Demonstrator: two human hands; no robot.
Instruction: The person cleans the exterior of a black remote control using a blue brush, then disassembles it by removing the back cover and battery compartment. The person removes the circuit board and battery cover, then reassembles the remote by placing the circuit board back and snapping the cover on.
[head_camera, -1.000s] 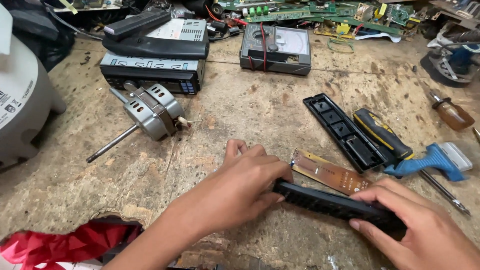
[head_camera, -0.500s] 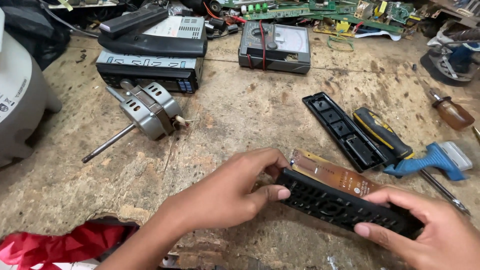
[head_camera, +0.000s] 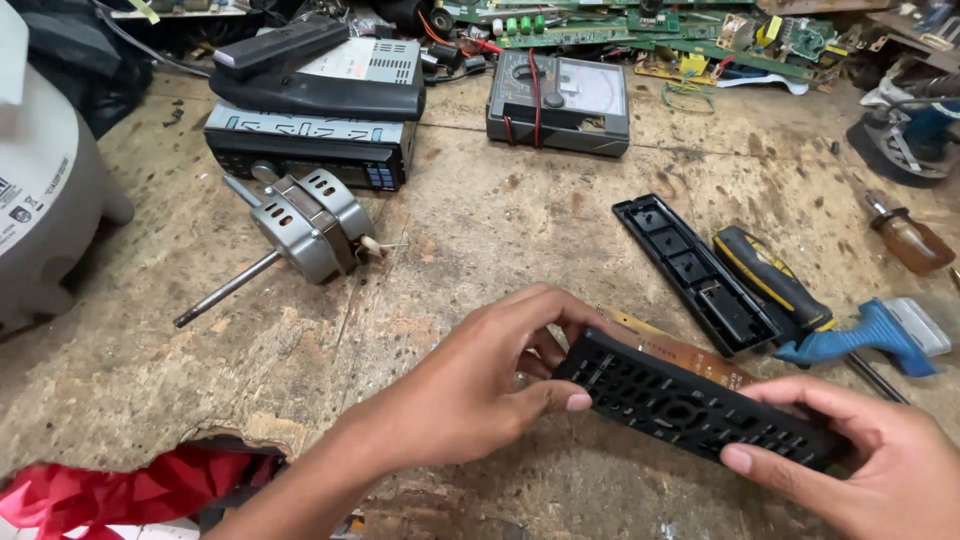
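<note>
Both my hands hold a long black remote-control front cover (head_camera: 690, 405) with many button holes, just above the worn wooden bench (head_camera: 500, 230). My left hand (head_camera: 480, 390) pinches its left end between thumb and fingers. My right hand (head_camera: 860, 455) grips its right end at the lower right corner. Under the cover lies a brown circuit board (head_camera: 690, 352), partly hidden. The black back shell of the remote (head_camera: 695, 270) rests on the bench just behind, inner side up.
A yellow-and-black screwdriver (head_camera: 775, 280) and a blue-handled tool (head_camera: 865, 335) lie right of the shell. A small grey motor with a shaft (head_camera: 300, 230) sits left. A car stereo (head_camera: 310, 150), a multimeter (head_camera: 560, 100), circuit boards (head_camera: 640, 30) line the back. Red cloth (head_camera: 120, 490) lower left.
The cover has been turned from edge-on to its holed face up and raised a little. My left hand has shifted its grip to the cover's left end.
</note>
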